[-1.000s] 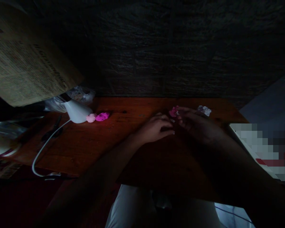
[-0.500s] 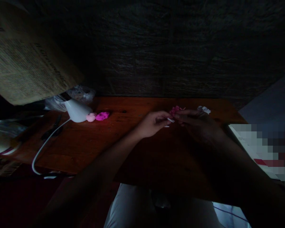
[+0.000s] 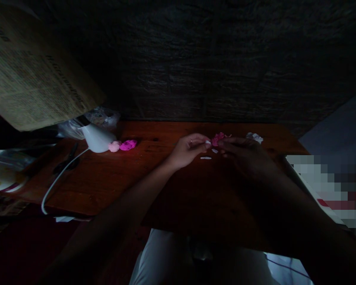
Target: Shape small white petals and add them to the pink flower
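Observation:
My left hand (image 3: 192, 148) is closed in a pinch around a small white piece (image 3: 208, 143), possibly soft clay. Close to its fingertips lies a crumpled dark pink lump (image 3: 217, 139). My right hand (image 3: 240, 152) is in shadow just right of that lump, thumb and fingers pressed together at its edge; whatever they hold is hidden. Below the fingertips, a small white scrap (image 3: 214, 151) and a thin white strip (image 3: 205, 158) rest on the wooden table (image 3: 142, 170). A crumpled white lump (image 3: 255, 137) sits behind my right hand.
Pale pink (image 3: 114, 146) and bright magenta (image 3: 128, 145) lumps lie beside a white lamp base (image 3: 97, 138) with a trailing cord. Dark scissors (image 3: 65, 160) lie further left. A printed paper shade (image 3: 41, 75) overhangs the left side, and a dark wall (image 3: 172, 71) stands behind.
My left hand has shifted slightly up and left with a white piece in its pinch, uncovering the scrap and strip on the table. My right hand has barely moved.

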The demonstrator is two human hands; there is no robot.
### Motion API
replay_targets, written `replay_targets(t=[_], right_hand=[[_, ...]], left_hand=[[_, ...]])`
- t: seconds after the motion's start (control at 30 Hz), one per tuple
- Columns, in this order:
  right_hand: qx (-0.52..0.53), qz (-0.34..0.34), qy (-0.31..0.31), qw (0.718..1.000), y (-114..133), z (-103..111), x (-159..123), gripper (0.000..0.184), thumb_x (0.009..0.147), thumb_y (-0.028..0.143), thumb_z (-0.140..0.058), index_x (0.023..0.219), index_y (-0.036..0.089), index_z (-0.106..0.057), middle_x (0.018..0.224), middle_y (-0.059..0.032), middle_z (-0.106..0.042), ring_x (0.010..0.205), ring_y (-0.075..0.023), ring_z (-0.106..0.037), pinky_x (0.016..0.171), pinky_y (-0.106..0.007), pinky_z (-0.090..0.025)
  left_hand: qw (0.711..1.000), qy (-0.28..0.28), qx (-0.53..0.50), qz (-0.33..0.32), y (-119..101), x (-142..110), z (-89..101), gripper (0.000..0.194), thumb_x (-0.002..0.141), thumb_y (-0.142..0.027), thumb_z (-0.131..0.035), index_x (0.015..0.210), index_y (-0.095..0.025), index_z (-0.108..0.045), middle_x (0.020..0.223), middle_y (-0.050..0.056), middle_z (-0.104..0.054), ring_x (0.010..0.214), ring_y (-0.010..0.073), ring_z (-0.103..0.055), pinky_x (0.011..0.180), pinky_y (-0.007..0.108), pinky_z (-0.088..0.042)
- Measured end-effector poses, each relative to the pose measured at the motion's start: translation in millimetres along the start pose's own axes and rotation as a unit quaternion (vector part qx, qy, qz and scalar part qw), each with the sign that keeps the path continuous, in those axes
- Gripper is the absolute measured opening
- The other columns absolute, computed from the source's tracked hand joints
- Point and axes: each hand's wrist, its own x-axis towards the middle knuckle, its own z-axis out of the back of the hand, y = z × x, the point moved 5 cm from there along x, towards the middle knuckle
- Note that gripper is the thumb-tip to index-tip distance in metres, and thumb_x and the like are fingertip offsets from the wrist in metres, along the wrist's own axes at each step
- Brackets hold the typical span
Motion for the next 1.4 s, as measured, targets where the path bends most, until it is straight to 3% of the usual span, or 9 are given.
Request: replay_targets(t=[0.1,0.3,0.53,0.77,0.9,1.03,1.17,1.3,1.4], right_hand=[[-0.036,0.026,-0.001,0.999,2.6,-0.7,-0.3,0.020,0.066,0.039,-0.085,0.079,0.025,-0.080,0.084,-0.0019,-0.077,0.079,-0.0173,-0.068,0.080,-0.033,-0.055],[-0.157,0.092,0.041,0.982,8.7,-8.0,-2.6,0.031,0.072,0.051,-0.080,0.085,0.022,-0.080,0.079,-0.0051,-0.077,0.073,-0.0214,-0.070,0.074,-0.037,-0.056],[-0.228,0.117,0.076,0.964,11.0,-11.4,-3.8,0.037,0.073,0.057,-0.075,0.082,0.021,-0.079,0.071,-0.0059,-0.075,0.065,-0.0216,-0.068,0.066,-0.035,-0.054],[-0.347,0.173,0.046,0.920,14.8,-13.6,-6.8,0.015,0.080,0.035,-0.069,0.081,0.024,-0.078,0.073,-0.0053,-0.075,0.067,-0.0234,-0.068,0.068,-0.037,-0.050],[-0.379,0.198,0.008,0.904,18.5,-16.5,-8.4,0.010,0.078,0.029,-0.068,0.076,0.026,-0.078,0.075,-0.0044,-0.075,0.071,-0.0250,-0.069,0.072,-0.039,-0.050],[-0.295,0.172,-0.048,0.939,20.3,-4.1,-5.8,0.011,0.077,0.032,-0.070,0.077,0.024,-0.077,0.079,-0.0054,-0.076,0.075,-0.0254,-0.069,0.073,-0.039,-0.052],[-0.156,0.124,0.007,0.980,14.2,-3.8,-3.7,0.019,0.075,0.040,-0.075,0.086,0.024,-0.078,0.080,-0.0042,-0.075,0.071,-0.0203,-0.067,0.071,-0.036,-0.055],[-0.125,0.089,0.035,0.988,8.7,-7.6,-3.4,0.025,0.074,0.043,-0.078,0.090,0.023,-0.079,0.082,-0.0038,-0.075,0.072,-0.0177,-0.067,0.072,-0.034,-0.055],[-0.084,0.050,0.055,0.994,4.3,-7.9,-2.5,0.027,0.069,0.045,-0.083,0.085,0.024,-0.080,0.083,-0.0034,-0.076,0.073,-0.0164,-0.067,0.072,-0.032,-0.056]], left_hand=[[0.999,0.022,0.038,-0.006,0.8,-0.7,-4.0,0.025,0.081,-0.033,-0.073,0.098,-0.015,-0.070,0.100,0.007,-0.074,0.090,0.0151,-0.068,0.084,0.031,-0.053],[0.995,0.022,0.096,-0.009,0.2,-2.6,-6.9,0.022,0.083,-0.018,-0.069,0.105,-0.014,-0.067,0.097,0.007,-0.074,0.090,0.0146,-0.069,0.086,0.031,-0.053],[0.985,0.026,0.167,-0.046,-5.8,-5.0,-8.6,0.009,0.084,-0.020,-0.066,0.091,-0.014,-0.066,0.091,0.005,-0.072,0.085,0.0134,-0.067,0.080,0.026,-0.052],[0.949,0.033,0.296,-0.104,-18.8,-11.3,-11.6,0.006,0.083,-0.018,-0.063,0.086,-0.015,-0.067,0.082,0.003,-0.069,0.076,0.0119,-0.061,0.071,0.024,-0.047],[0.967,0.037,0.237,-0.080,-17.6,-9.9,-10.1,0.007,0.079,-0.021,-0.066,0.082,-0.014,-0.065,0.076,0.001,-0.066,0.070,0.0103,-0.058,0.065,0.022,-0.044],[0.985,0.089,0.146,-0.031,-15.4,-7.4,-9.6,0.007,0.078,-0.019,-0.067,0.081,-0.013,-0.068,0.080,0.003,-0.069,0.072,0.0101,-0.062,0.069,0.022,-0.047],[0.982,0.131,0.133,0.017,-16.2,-6.1,0.3,0.011,0.080,-0.020,-0.069,0.088,-0.014,-0.073,0.089,0.006,-0.074,0.080,0.0121,-0.066,0.076,0.025,-0.050],[0.950,0.248,0.183,0.057,-15.3,-12.9,0.3,0.016,0.076,-0.021,-0.076,0.091,-0.016,-0.077,0.087,0.004,-0.076,0.080,0.0119,-0.067,0.076,0.024,-0.050],[0.938,0.284,0.187,0.067,-15.3,-17.5,-3.4,0.016,0.072,-0.020,-0.080,0.087,-0.016,-0.077,0.079,0.003,-0.075,0.069,0.0096,-0.064,0.069,0.021,-0.048]])
